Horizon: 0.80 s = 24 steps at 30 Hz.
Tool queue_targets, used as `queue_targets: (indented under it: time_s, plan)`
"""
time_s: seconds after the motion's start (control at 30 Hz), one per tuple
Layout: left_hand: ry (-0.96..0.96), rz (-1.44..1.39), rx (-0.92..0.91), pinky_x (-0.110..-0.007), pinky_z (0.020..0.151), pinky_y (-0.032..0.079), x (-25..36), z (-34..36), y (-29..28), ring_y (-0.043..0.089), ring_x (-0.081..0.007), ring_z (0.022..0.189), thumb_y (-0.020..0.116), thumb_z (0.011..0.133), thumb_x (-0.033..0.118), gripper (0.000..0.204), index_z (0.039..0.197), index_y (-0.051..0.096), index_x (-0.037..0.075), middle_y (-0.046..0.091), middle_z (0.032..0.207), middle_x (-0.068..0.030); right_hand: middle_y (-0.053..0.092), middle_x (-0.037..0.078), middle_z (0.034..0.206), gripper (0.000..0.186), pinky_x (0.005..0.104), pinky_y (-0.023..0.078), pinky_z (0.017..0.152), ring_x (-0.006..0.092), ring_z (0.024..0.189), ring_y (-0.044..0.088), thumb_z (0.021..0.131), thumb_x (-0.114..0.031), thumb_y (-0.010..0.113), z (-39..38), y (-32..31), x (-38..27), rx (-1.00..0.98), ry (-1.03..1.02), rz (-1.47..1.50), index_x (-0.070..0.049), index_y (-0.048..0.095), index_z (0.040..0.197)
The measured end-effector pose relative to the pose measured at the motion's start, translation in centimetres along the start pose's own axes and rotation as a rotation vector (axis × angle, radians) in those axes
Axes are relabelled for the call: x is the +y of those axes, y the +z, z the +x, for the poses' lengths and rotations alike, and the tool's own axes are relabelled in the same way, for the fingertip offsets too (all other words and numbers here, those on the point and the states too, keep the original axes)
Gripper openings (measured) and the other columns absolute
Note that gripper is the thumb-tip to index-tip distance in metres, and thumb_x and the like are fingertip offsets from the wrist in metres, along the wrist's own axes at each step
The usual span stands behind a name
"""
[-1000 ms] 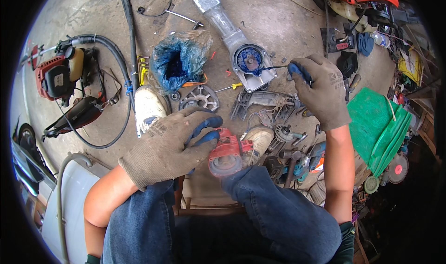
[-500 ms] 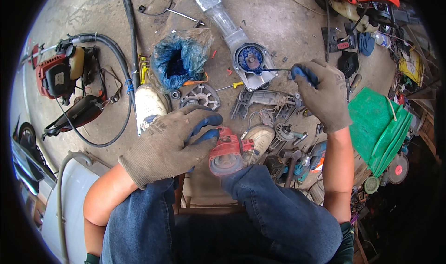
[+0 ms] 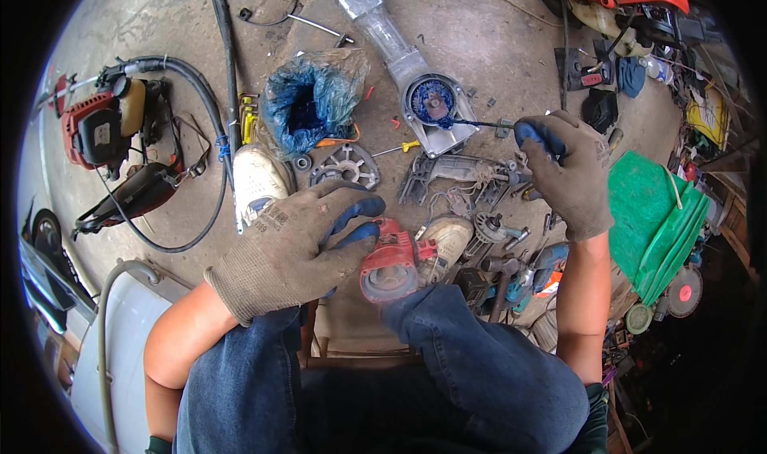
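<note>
My right hand (image 3: 563, 166), in a brown glove with blue fingers, is closed on a thin dark rod (image 3: 489, 124). Blue grease coats the rod's tip, which is at the rim of the round opening in a grey metal gear housing (image 3: 438, 134). Inside the opening, blue grease (image 3: 431, 100) surrounds a round centre. My left hand (image 3: 296, 250), gloved alike, has its thumb and fingers curved at a red plastic housing (image 3: 391, 250) with a round clear-looking end, above my right knee. Part of that grip is hidden. A bag of blue grease (image 3: 311, 102) stands left of the gear housing.
A yellow-handled screwdriver (image 3: 407, 146), a round metal cover (image 3: 347, 165) and a grey tool body (image 3: 455, 170) lie near my shoes. Power tools (image 3: 519, 278) are by my right leg. A red engine unit (image 3: 100, 130) is at left, a green sheet (image 3: 651, 222) at right.
My right hand has shifted slightly right and down, drawing the rod's greased tip a little toward the edge of the opening. The left hand and red housing look the same.
</note>
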<state>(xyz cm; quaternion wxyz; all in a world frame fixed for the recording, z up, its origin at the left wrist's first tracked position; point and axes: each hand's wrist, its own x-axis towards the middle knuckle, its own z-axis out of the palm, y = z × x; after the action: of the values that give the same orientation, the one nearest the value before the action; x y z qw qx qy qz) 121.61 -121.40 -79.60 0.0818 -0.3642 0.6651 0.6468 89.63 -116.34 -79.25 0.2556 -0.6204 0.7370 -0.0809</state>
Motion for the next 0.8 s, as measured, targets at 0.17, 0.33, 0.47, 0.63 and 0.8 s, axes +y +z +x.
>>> queue_targets:
  time_s: [0.17, 0.33, 0.47, 0.63, 0.8]
  plan:
    - [0.010, -0.011, 0.003, -0.036, 0.080, 0.058, -0.3, 0.0, 0.1, 0.071, -0.0237, 0.092, 0.067, 0.092, 0.010, 0.037, 0.127, 0.063, -0.001, 0.068, 0.112, -0.0174, 0.069, 0.018, 0.089, 0.018, 0.0430, 0.053, 0.074, 0.0382, 0.083, 0.067, 0.085, -0.014, 0.071, -0.1, 0.4, -0.1, 0.007, -0.002, 0.000, -0.002, 0.074, 0.099]
    - [0.016, 0.014, 0.015, -0.036, 0.080, 0.058, -0.5, -0.1, 0.2, 0.071, -0.0231, 0.091, 0.067, 0.092, 0.009, 0.037, 0.127, 0.063, -0.001, 0.068, 0.112, -0.0171, 0.068, 0.018, 0.089, 0.018, 0.0433, 0.052, 0.075, 0.0372, 0.084, 0.067, 0.085, -0.014, 0.071, 0.0, 0.6, -0.4, -0.028, -0.058, -0.004, -0.002, 0.074, 0.099]
    - [0.007, -0.006, 0.000, -0.035, 0.080, 0.058, -0.4, 0.0, 0.2, 0.071, -0.0233, 0.091, 0.068, 0.091, 0.010, 0.038, 0.127, 0.062, -0.001, 0.068, 0.113, -0.0172, 0.068, 0.017, 0.088, 0.018, 0.0432, 0.052, 0.074, 0.0369, 0.084, 0.067, 0.085, -0.014, 0.071, -0.1, 0.5, -0.6, -0.025, -0.069, -0.029, -0.002, 0.074, 0.099]
    - [0.004, -0.011, 0.006, -0.035, 0.081, 0.058, -0.3, -0.1, 0.2, 0.071, -0.0235, 0.092, 0.068, 0.091, 0.010, 0.038, 0.127, 0.062, -0.001, 0.068, 0.113, -0.0178, 0.068, 0.017, 0.087, 0.017, 0.0433, 0.052, 0.074, 0.0366, 0.084, 0.067, 0.084, -0.013, 0.072, -0.2, 0.1, -0.9, -0.007, -0.035, -0.039, -0.002, 0.074, 0.097]
    - [-0.006, -0.006, 0.005, -0.036, 0.080, 0.058, -0.2, -0.1, 0.2, 0.071, -0.0234, 0.093, 0.068, 0.091, 0.010, 0.038, 0.127, 0.062, -0.001, 0.068, 0.113, -0.0180, 0.068, 0.018, 0.088, 0.018, 0.0441, 0.052, 0.076, 0.0373, 0.086, 0.067, 0.085, -0.014, 0.071, 0.0, 1.1, -0.6, -0.028, -0.014, 0.000, -0.002, 0.074, 0.098]
